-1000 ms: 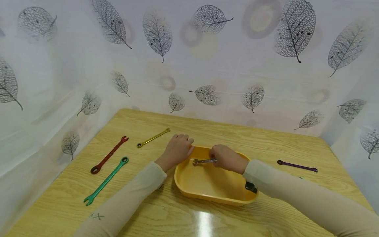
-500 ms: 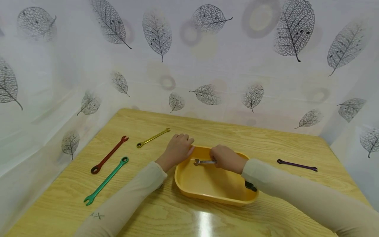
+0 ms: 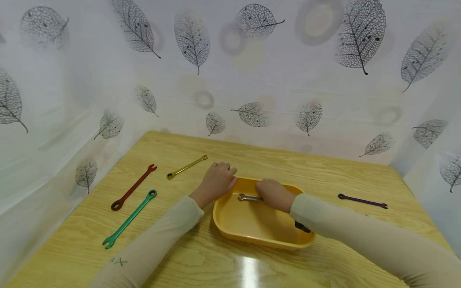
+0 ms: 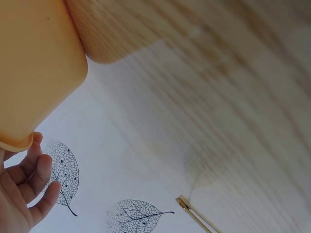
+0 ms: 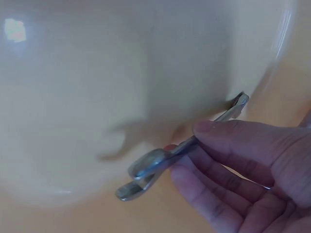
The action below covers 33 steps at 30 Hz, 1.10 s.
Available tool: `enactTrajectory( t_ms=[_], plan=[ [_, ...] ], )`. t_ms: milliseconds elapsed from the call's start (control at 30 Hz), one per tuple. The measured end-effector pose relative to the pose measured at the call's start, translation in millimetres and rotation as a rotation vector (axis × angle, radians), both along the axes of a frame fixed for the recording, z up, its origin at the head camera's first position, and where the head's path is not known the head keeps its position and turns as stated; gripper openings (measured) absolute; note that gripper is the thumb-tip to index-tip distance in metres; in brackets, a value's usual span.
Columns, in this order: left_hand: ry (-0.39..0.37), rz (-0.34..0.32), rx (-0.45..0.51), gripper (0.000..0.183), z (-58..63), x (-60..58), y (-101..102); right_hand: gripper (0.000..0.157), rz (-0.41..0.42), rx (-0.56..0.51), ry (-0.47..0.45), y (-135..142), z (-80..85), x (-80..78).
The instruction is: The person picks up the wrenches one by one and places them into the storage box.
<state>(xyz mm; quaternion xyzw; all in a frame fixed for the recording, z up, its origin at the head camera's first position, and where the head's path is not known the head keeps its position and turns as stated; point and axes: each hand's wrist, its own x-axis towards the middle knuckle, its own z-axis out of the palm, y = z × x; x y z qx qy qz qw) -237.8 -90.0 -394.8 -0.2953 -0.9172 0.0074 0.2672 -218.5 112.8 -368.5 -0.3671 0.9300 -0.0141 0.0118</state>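
Observation:
My right hand (image 3: 275, 195) is inside a yellow-orange plastic tray (image 3: 264, 241). Between its thumb and fingers it pinches a silver combination wrench (image 5: 180, 148), whose open-jaw end points left in the head view. Close over the tray floor, the wrench casts a shadow there in the right wrist view. At the tray's far left corner, my left hand (image 3: 215, 182) grips the rim, thumb on the inner side and fingertips (image 4: 44, 162) around the outside. The right hand covers part of the wrench shaft in the head view.
Left of the tray lie a red wrench (image 3: 134, 187), a green wrench (image 3: 130, 219) and a yellow wrench (image 3: 187, 167). A purple wrench (image 3: 362, 201) lies to the right on the wooden table (image 3: 173, 264). A leaf-print curtain (image 3: 230, 80) hangs behind and beside it.
My right hand has turned and lowered slightly, and the wrench's open-jaw end has shifted a little to the right. The left hand stays on the rim.

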Motion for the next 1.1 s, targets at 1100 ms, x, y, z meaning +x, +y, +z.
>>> enactTrajectory(
  t_ms=[1100],
  plan=[
    [-0.015, -0.006, 0.016, 0.016, -2.2, -1.4, 1.0, 0.021, -0.03, 0.06, 0.042, -2.8, -13.3, -0.4]
  ],
)
